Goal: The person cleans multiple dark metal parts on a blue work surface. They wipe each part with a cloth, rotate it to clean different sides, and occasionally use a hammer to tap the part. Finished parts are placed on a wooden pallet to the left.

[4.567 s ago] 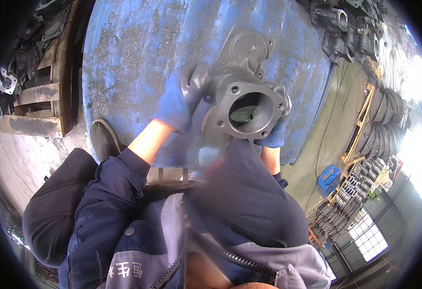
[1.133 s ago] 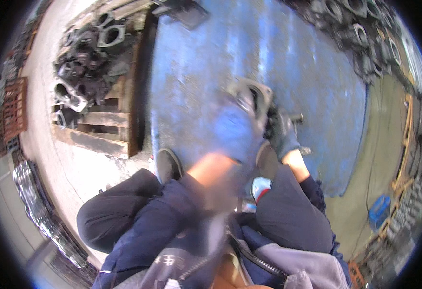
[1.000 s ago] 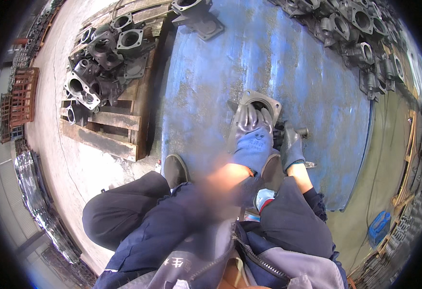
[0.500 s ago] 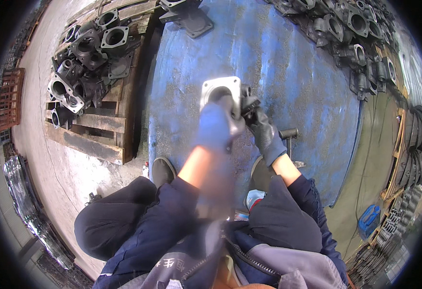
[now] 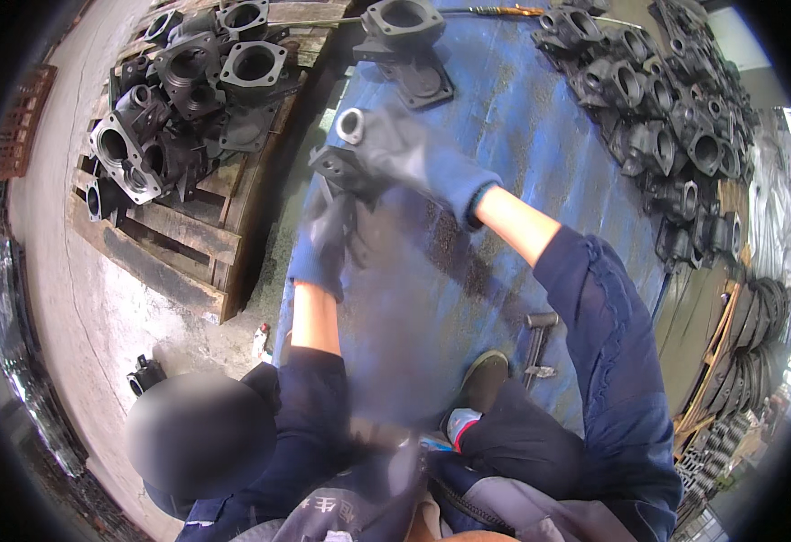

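Observation:
Both my hands, in dark-coated blue work gloves, grip a dark metal casting (image 5: 330,166) above the left side of the blue surface (image 5: 553,208). A small round flange with a pale machined face shows at its top. My right hand (image 5: 409,155) closes on it from the right, blurred by motion. From below, my left hand (image 5: 325,237) is wrapped on its lower part, with the fingers partly hidden. Just beyond stands a larger casting with a square-cornered flange (image 5: 403,23), resting on another casting's flat flange (image 5: 424,83).
At left, a wooden pallet (image 5: 165,271) carries a heap of dark castings (image 5: 188,77). More castings (image 5: 657,144) crowd the far right. A hammer (image 5: 538,339) lies on the blue surface near my shoe (image 5: 484,379). One small dark part (image 5: 145,375) sits on the concrete floor.
The casting has moved left and away from me, turning so its square pale flange no longer shows. Both hands went with it; my right arm now reaches across to the left.

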{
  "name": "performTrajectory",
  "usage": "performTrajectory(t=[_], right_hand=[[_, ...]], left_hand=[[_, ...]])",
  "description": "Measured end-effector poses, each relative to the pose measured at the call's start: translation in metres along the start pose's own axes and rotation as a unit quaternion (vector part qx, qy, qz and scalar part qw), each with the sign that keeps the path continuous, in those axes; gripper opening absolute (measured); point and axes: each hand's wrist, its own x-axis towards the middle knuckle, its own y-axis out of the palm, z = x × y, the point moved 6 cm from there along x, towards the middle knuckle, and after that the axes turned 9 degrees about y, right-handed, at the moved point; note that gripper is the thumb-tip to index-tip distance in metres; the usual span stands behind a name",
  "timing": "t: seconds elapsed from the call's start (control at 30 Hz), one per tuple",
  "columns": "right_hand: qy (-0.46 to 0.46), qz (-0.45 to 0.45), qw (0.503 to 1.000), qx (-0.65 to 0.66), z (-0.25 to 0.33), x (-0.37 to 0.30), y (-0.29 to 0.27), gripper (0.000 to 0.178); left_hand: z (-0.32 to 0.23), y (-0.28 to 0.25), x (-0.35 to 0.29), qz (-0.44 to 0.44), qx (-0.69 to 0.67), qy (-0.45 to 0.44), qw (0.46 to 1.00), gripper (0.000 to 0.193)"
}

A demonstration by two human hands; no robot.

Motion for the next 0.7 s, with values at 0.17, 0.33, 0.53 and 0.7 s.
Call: performTrajectory(t=[0.17, 0.33, 0.53, 0.7], right_hand=[[-0.164, 0.016, 0.918, -0.362, 0.038, 0.056, 0.036, 0.031], [-0.245, -0.037, 0.854, -0.457, 0.024, 0.067, 0.045, 0.019], [-0.321, -0.272, 0.867, -0.268, 0.005, 0.019, -0.03, 0.035], [0.203, -0.285, 0.779, -0.52, -0.171, -0.024, -0.207, 0.038]], left_hand=[[0.005, -0.021, 0.021, -0.169, -0.011, 0.028, 0.985, 0.049], [0.015, 0.008, 0.008, -0.203, 0.168, 0.049, 0.963, 0.05], [-0.029, 0.043, 0.018, -0.199, 0.279, 0.278, 0.897, 0.05], [-0.036, 0.079, 0.003, -0.141, 0.236, 0.262, 0.925, 0.049]])
